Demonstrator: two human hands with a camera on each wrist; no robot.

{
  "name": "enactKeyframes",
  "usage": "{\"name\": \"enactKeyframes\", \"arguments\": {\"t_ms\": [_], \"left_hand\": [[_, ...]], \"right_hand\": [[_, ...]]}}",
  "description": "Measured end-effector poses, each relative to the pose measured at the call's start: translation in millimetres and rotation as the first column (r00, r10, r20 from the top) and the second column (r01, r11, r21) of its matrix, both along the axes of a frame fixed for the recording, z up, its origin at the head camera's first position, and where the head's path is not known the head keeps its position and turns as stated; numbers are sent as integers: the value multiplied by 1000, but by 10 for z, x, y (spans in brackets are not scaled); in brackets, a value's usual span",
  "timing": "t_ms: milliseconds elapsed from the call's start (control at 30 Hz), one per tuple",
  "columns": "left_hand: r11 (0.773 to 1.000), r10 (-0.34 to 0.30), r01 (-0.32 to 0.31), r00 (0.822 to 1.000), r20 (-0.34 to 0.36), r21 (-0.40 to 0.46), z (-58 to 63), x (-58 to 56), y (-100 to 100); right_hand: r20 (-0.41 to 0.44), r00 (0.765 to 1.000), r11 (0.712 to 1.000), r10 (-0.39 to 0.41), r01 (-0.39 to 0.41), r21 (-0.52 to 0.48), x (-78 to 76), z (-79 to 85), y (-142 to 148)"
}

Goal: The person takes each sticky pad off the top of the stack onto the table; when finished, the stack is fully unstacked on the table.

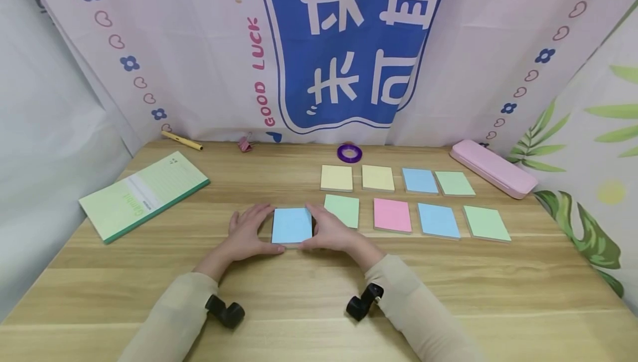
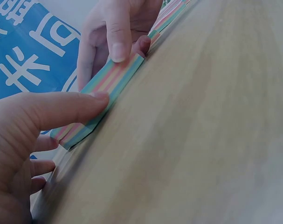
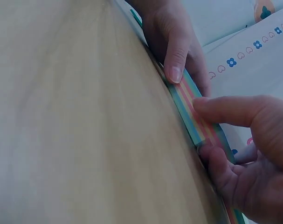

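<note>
A sticky note pad (image 1: 292, 226) with a blue top sits in front of me in the head view. Its side shows coloured layers (image 2: 114, 77) of blue, pink and yellow in the left wrist view. My left hand (image 1: 249, 232) grips the pad's left side, thumb at the front edge and fingers toward the back corner. From the other side my right hand (image 1: 330, 230) holds it, with the thumb on the front edge too. In the right wrist view the right thumb (image 3: 225, 109) presses the striped edge. Behind my right hand, a green pad (image 1: 343, 210) is partly covered.
Two rows of square pads stretch to the right, among them a pink pad (image 1: 392, 215) and a yellow pad (image 1: 336, 178). A purple tape roll (image 1: 349, 153), pink clip (image 1: 245, 144), yellow pen (image 1: 182, 140) and pink case (image 1: 493, 168) lie at the back. A green notebook (image 1: 144, 196) lies left.
</note>
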State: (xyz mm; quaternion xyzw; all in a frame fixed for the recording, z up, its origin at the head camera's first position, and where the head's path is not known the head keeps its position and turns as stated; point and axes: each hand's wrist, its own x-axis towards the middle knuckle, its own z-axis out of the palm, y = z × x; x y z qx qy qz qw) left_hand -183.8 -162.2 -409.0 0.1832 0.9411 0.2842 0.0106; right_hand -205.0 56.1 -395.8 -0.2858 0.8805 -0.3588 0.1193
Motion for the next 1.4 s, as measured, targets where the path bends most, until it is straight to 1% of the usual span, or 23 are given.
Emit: {"name": "enactKeyframes", "arguments": {"t_ms": [233, 333, 467, 633, 767, 800, 833, 900, 967, 1033, 1133, 1233, 1300, 1333, 1400], "left_hand": [[1000, 3, -3, 1000, -1, 1, 7, -5, -10], [1000, 5, -5, 1000, 4, 0, 4, -5, -16], [1000, 7, -7, 1000, 10, 3, 0, 0, -26], [1000, 8, -8, 1000, 6, 10, 3, 7, -36], [1000, 11, -11, 1000, 8, 5, 7, 8, -36], [1000, 11, -11, 1000, 9, 4, 8, 7, -36], [1000, 11, -11, 1000, 9, 4, 11, 7, -36], [1000, 12, -12, 1000, 6, 3, 17, 9, -39], [1000, 13, -13, 1000, 2, 10, 24, 9, -43], [1000, 13, -13, 1000, -1, 13, 26, 9, -47], [1000, 10, -10, 1000, -1, 10, 24, 7, -46], [1000, 7, -7, 1000, -3, 6, 17, 5, -38], [1000, 2, -2, 1000, -7, 8, 5, 4, -31], [1000, 0, 0, 1000, -10, 9, 4, 5, -26], [1000, -7, 7, 1000, -13, 13, -2, 7, -14]], "right_hand": [[9, 1000, 1000, -7, 7, 26, 11, 27, -44], [14, 1000, 1000, -17, 16, 17, 4, 9, -52], [32, 999, 999, -26, 28, -36, -13, -37, -49], [81, 996, 993, -41, 50, -112, -9, -55, -20], [93, 994, 988, -54, 67, -140, 23, -7, 23], [98, 994, 985, -55, 70, -155, 31, 10, 31], [120, 991, 980, -50, 72, -183, 41, 33, 37], [170, 984, 967, -44, 85, -239, 62, 86, 44], [240, 971, 946, -26, 101, -309, 66, 126, 46], [322, 947, 915, -7, 136, -381, 58, 163, 51], [409, 913, 865, 13, 195, -462, -3, 192, 73], [440, 897, 817, 45, 221, -533, -115, 209, 95], [445, 894, 793, 53, 233, -563, -208, 213, 94], [439, 897, 782, 57, 233, -578, -259, 209, 87], [444, 895, 765, 44, 255, -591, -355, 205, 59]]}}
